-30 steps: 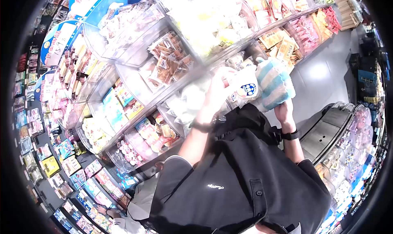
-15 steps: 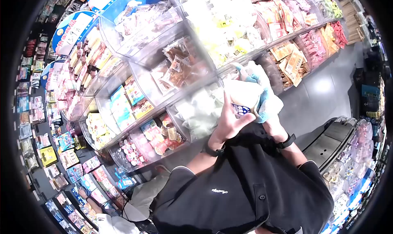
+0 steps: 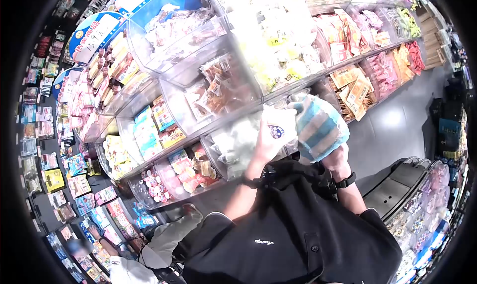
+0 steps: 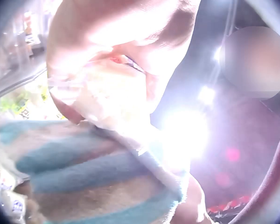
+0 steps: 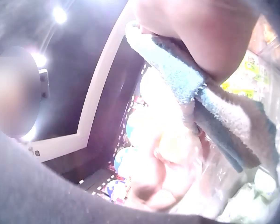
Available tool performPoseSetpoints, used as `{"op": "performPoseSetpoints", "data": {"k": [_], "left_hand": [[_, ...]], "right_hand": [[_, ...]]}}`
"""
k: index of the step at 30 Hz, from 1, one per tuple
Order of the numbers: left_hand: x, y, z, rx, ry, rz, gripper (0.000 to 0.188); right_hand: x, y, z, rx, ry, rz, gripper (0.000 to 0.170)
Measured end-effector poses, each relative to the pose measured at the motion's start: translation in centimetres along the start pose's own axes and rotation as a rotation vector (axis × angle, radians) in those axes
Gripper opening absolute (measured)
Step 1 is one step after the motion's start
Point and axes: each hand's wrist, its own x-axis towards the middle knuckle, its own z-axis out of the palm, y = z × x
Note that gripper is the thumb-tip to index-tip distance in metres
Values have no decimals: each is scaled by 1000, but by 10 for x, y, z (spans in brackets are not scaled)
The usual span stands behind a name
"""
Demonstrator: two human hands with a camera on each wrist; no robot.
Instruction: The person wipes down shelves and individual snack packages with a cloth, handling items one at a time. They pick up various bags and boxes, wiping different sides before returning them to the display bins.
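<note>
In the head view my left hand (image 3: 267, 147) grips a white packet (image 3: 280, 121) with a blue printed logo, its fingers curled round the packet's left side. My right hand (image 3: 336, 159) holds a blue-and-white striped towel (image 3: 322, 127) from below and behind, right beside the packet. The left wrist view shows the pale packet (image 4: 116, 95) between the left thumb and fingers, with the fluffy towel (image 4: 93, 177) spread below it. From the right wrist the towel (image 5: 177, 70) appears folded under the right hand (image 5: 200, 37); strong glare washes out the left hand beyond.
Clear bins (image 3: 213, 90) of wrapped snacks rise in tiers in front of me. Brown packets (image 3: 350, 88) lie in a bin beyond the towel. A grey case-like unit (image 3: 397, 189) stands at the right. Another person's sleeve (image 3: 126, 271) shows at lower left.
The left hand was spread against the packet half a second ago and now grips it. The towel, then bunched behind the packet, now shows broad stripes to its right.
</note>
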Motion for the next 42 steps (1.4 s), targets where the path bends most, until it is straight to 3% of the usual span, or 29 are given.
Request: {"op": "performPoseSetpoints", "data": {"k": [1,5,6,7,8,9,12,14,16,18,20,22,25,26,28,29,31,34,36,39,41,42], "left_hand": [[3,-22,-14,156,-15,-29,56],[4,-49,-25,617,-31,-109,61],[4,-80,-37,521,-58,-192,66],[3,-83,-30,543,-7,-142,70],[1,-87,-23,562,45,-94,73],[1,-114,-32,649,41,-153,77],[5,-132,-15,721,159,-191,75],[12,-117,12,662,192,-220,73],[17,-136,18,884,174,-98,67],[21,-166,19,1166,208,-84,61],[33,-166,49,1272,352,-46,48],[44,-163,76,1186,435,-65,45],[56,-176,102,1156,559,-294,47],[50,-203,87,1148,578,-319,50],[50,-222,92,1123,631,-175,54],[47,-223,93,1205,561,-262,61],[53,-228,102,1288,657,-286,64],[69,-224,141,1359,818,-158,51],[87,-230,159,1444,753,61,38],[123,-225,237,1229,592,138,18],[143,-230,279,1241,418,121,24],[152,-247,286,1194,365,77,38]], "right_hand": [[0,-8,-12,-160,-40,-69,52],[5,-38,-9,56,42,-103,50],[6,-49,-4,84,46,-114,50],[7,-58,2,111,-9,-102,51],[8,-68,0,127,54,-111,51],[9,-77,-3,146,20,-114,52],[16,-105,-16,162,54,-110,55],[23,-124,-31,149,71,-90,56],[30,-149,-47,162,41,-64,55],[37,-175,-64,175,35,-27,54],[44,-203,-85,183,38,-8,54],[51,-233,-106,176,11,-3,55],[62,-278,-137,166,103,8,55],[66,-291,-148,156,136,15,55],[69,-320,-157,160,147,46,55],[71,-333,-164,161,145,58,55],[76,-357,-178,154,140,69,55],[79,-389,-199,121,156,69,54],[79,-406,-204,96,186,68,54],[78,-421,-206,98,269,37,53],[77,-428,-219,88,244,38,51],[76,-430,-227,86,251,28,51]]}}
